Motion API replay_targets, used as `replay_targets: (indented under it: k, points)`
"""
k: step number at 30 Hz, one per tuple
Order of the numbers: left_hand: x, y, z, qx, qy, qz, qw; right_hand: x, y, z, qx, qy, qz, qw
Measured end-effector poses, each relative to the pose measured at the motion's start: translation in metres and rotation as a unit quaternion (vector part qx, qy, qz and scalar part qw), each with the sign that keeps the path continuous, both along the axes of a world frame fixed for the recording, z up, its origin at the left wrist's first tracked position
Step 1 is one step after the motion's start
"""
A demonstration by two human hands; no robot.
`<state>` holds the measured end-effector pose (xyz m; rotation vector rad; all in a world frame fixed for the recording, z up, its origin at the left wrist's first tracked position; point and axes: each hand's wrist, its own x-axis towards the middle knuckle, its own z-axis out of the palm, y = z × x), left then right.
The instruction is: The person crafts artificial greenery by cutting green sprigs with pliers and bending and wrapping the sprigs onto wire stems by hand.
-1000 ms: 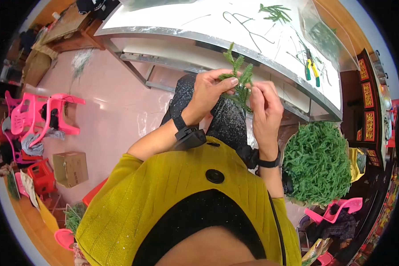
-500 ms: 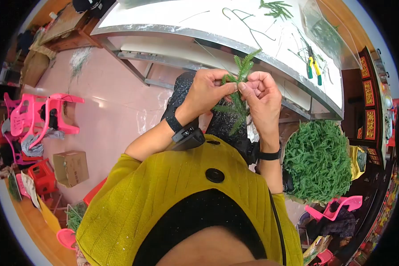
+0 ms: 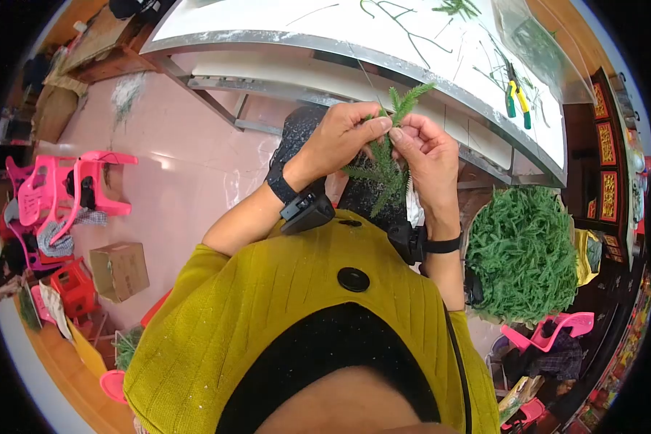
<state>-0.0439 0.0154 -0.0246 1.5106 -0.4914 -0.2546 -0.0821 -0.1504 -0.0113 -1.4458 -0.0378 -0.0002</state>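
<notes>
Over my lap, near the table's front edge, both hands meet at a green artificial pine sprig (image 3: 385, 173). My left hand (image 3: 343, 139) is closed, its thumb and fingers pinching the sprig's middle from the left. From the right, my right hand (image 3: 430, 155) pinches the same spot with thumb and forefinger, the other fingers curled. Some leafy tips point up past the fingertips, and others hang below toward my knees. A thin wire-like strand (image 3: 365, 71) rises from the sprig toward the table edge. The exact point where the fingers grip is partly hidden.
The white table (image 3: 267, 20) holds yellow-green pliers (image 3: 518, 101), bent green wire stems (image 3: 405, 30) and a loose sprig (image 3: 457, 7). A large heap of pine sprigs (image 3: 522, 253) stands at my right. Pink chairs (image 3: 98, 184) and a cardboard box (image 3: 119, 271) are on the left.
The sprig has turned in my hands, so more of it hangs below them. My right hand has moved in to pinch it beside my left. The view has shifted slightly.
</notes>
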Motion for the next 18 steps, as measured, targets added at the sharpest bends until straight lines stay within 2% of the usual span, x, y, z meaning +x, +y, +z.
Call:
replay_targets:
  k: [2, 5, 8, 13, 14, 18]
  points:
    - [-0.002, -0.007, -0.001, -0.083, 0.078, 0.011, 0.993, 0.002, 0.000, -0.002, 0.019, 0.002, -0.005, 1.000]
    - [-0.004, -0.006, 0.003, -0.059, 0.125, 0.010, 0.990, 0.002, 0.000, -0.009, 0.034, 0.007, -0.008, 0.999]
    - [0.001, -0.002, -0.005, 0.003, 0.081, -0.005, 0.997, 0.002, -0.002, -0.011, 0.067, 0.029, 0.018, 0.997]
    - [0.005, 0.000, 0.001, -0.045, 0.157, -0.004, 0.987, 0.004, -0.013, -0.001, 0.163, 0.091, 0.094, 0.978]
    - [0.005, 0.000, 0.001, -0.062, 0.171, -0.007, 0.983, 0.004, -0.015, -0.004, 0.159, 0.089, 0.095, 0.979]
    - [0.003, -0.005, -0.004, -0.061, 0.098, -0.014, 0.993, 0.003, -0.018, -0.008, 0.103, 0.081, 0.076, 0.989]
